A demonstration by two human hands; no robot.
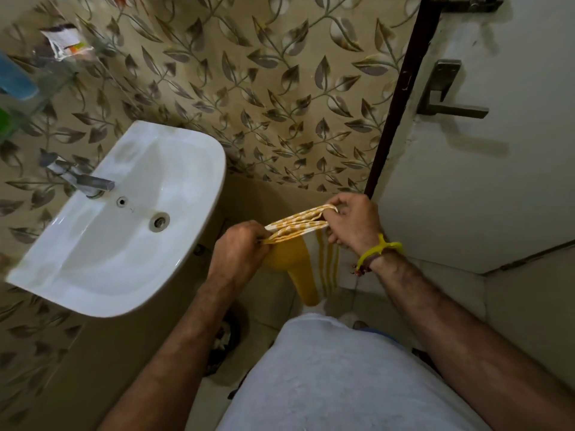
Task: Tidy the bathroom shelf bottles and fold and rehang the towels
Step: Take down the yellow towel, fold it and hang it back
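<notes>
Both hands, left (238,251) and right (353,222), gripping folded yellow towel (295,228) stretched between them; sink (124,219) beside, holding nothing.

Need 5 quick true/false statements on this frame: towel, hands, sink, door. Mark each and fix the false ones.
1. Both hands grip the yellow-and-white towel. True: the left hand holds one end and the right hand the other.
2. The towel lies in the sink. False: it is held in the air, to the right of the sink.
3. A yellow band is on the right wrist. True.
4. The tap is running. False: no water shows at the tap.
5. The door handle is to the left of the sink. False: it is on the right.
</notes>
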